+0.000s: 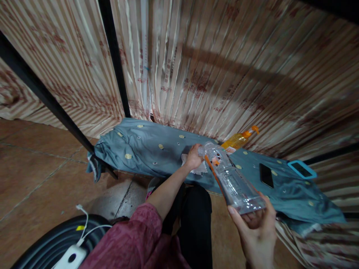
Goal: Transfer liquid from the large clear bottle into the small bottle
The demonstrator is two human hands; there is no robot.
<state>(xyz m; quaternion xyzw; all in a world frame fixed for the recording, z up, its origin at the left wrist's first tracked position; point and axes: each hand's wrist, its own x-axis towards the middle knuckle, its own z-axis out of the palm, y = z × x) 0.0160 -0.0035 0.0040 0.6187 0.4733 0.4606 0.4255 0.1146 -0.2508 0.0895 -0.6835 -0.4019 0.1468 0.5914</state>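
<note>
Spanning 2 grips, bottle (pixel 231 175) slants from left hand (pixel 194 157), fingers closed on neck (pixel 201 151), to right hand (pixel 256 229), gripping base (pixel 251 205).

From my remote station I see a wall of pleated, striped sheeting (pixel 202 22) printed with red flowers, and black poles (pixel 112 48) standing before it at left. Below, a blue-grey cloth-covered surface (pixel 148 144) (pineapples all over it) runs along the sheeting, above brown floor tiles (pixel 36 164). A shadow band (pixel 238 65) crosses the stripes.

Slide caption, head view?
Left hand and right hand hold a clear bottle at opposite ends, near a patterned cloth.
</note>
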